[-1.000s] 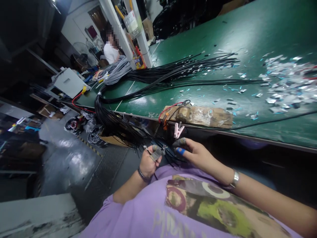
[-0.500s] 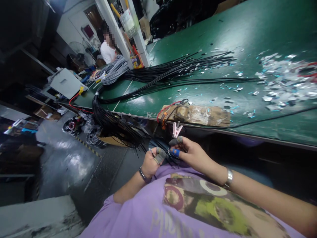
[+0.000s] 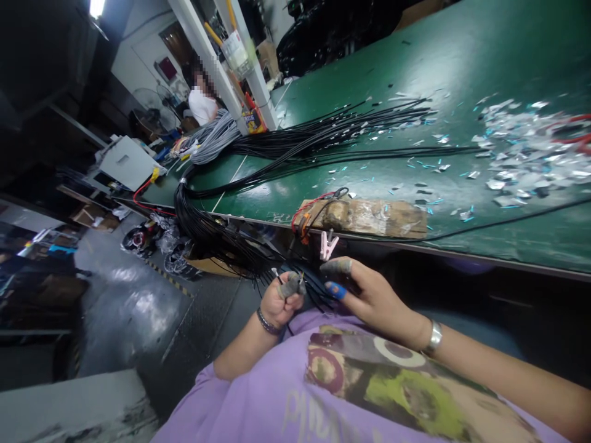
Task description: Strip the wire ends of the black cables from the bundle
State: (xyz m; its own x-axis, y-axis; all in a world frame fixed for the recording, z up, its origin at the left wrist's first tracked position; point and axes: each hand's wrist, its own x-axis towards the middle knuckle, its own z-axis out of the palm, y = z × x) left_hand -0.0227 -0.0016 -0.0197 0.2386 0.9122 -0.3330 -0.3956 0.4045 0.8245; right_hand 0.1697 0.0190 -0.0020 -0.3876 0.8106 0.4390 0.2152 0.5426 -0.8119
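Note:
My left hand, with grey covers on its fingertips, pinches a black cable whose pale end sticks up past the fingers. Fine light strands show at the fingertips. To its right, my right hand hovers with thumb and forefinger spread; the thumb has a blue wrap and the forefinger a grey cover. I see nothing held between them. Behind and between the hands, loose black cables hang over my lap. They belong with a thick bundle that droops over the table edge.
A wooden block with an orange-and-red wired tool lies at the edge of the green table. A pink clip sits below it. Foil and blue scraps cover the right side. A person sits far back.
My hands have drawn apart. The right thumb and forefinger have opened and moved off the cable end, while the left hand still grips the cable.

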